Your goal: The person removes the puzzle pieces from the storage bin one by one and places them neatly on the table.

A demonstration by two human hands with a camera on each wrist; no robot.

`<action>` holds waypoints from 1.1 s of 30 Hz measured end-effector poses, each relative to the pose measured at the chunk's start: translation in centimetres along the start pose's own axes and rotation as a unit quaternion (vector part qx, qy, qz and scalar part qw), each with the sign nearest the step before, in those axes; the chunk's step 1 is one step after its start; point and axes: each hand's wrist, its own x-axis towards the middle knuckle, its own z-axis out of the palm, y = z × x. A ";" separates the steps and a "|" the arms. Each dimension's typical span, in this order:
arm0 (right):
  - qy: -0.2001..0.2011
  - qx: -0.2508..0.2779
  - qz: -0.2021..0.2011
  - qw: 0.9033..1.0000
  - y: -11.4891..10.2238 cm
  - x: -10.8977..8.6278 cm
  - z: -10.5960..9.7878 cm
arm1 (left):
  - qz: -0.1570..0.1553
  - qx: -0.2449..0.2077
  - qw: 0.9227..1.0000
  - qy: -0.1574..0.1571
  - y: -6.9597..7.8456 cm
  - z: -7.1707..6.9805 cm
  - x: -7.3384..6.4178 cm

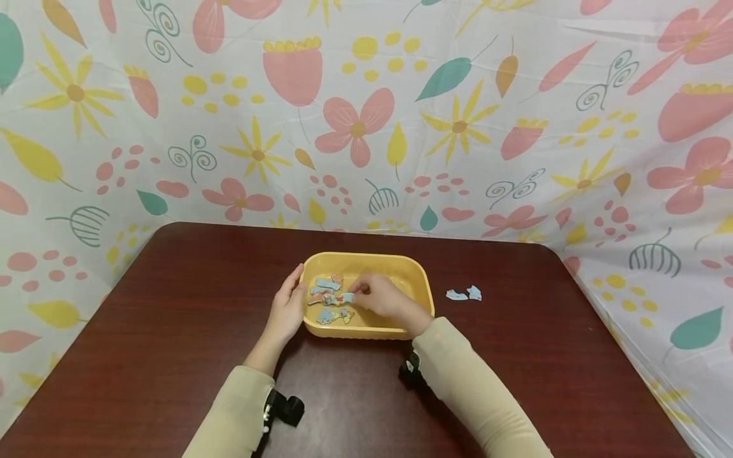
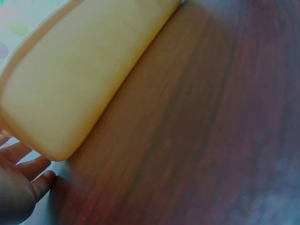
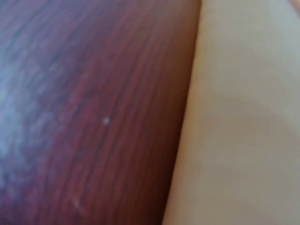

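Observation:
In the head view a yellow tray (image 1: 395,329) stands on the table with several small, irregular puzzle pieces (image 1: 328,284) in its left half. My right hand (image 1: 380,296) reaches inside it, thumb and forefinger pinching a light blue puzzle piece (image 1: 348,297) at the right end of the middle row. Against the tray's left end rests my left hand (image 1: 288,308). Its fairly straight fingers (image 2: 33,168) touch the end wall in the left wrist view. The right wrist view shows the tray's outer side (image 3: 243,117) but not the hand.
Two more light blue pieces (image 1: 457,295) lie on the dark red-brown table (image 1: 515,356) right of the tray. Behind the table hangs a flower-patterned cloth (image 1: 355,184). A black wrist camera (image 1: 286,408) sits by the left sleeve, another (image 1: 409,371) by the right.

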 end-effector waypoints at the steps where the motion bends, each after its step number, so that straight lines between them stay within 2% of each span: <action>1: 0.002 0.014 0.002 1.000 0.0 -0.1 -0.1 | -0.001 0.000 1.000 -0.001 0.0 0.0 0.0; 4: 0.009 0.072 0.006 0.997 0.1 -0.4 -0.5 | -0.002 -0.002 1.000 0.000 0.0 0.0 0.0; 8: 0.021 0.147 0.005 0.989 0.0 -0.7 -0.9 | 0.005 0.003 1.000 0.002 0.0 0.0 0.1; 15: 0.031 0.209 -0.012 0.977 -0.1 -0.9 -1.4 | 0.005 -0.005 1.000 0.005 0.0 0.0 0.0; 21: 0.058 0.240 -0.004 0.969 0.2 -1.4 -1.9 | -0.004 -0.001 1.000 0.004 0.1 0.0 -0.2; 33: 0.106 0.244 0.000 0.964 2.1 -2.9 -3.7 | -0.006 -0.002 1.000 -0.002 -0.3 -0.1 0.0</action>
